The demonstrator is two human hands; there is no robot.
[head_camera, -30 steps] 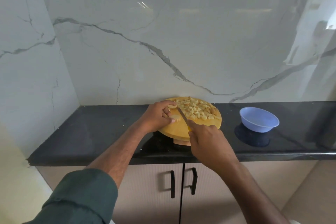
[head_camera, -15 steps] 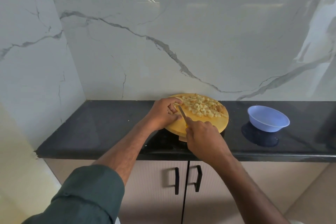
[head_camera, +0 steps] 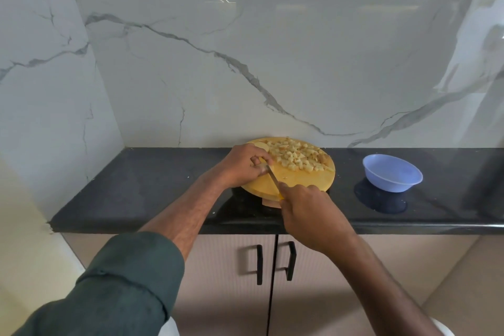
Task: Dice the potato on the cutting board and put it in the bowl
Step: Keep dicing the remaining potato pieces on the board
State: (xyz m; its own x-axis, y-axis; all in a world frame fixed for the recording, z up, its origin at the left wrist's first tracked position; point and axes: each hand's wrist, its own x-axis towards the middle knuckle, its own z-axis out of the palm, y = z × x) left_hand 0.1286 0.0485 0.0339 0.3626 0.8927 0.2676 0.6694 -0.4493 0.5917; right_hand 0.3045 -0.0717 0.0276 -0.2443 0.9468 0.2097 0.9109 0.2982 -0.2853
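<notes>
A round, smooth wooden cutting board lies on the glossy black stone counter. Pale, rough-cut potato cubes heap at the board's 12 to 2 o'clock. At its 9 o'clock the left hand curls round an uncut potato piece. The right hand, at 6 o'clock, grips a yellow-handled knife, its thin blade slanting toward the left fingers. A shallow lilac plastic bowl sits well apart at 3 o'clock.

Soft, even daylight. Ceiling lamp glare streak on shiny white marble wall. Blue plastic bowl reflects in glossy black counter. Edges bend.
</notes>
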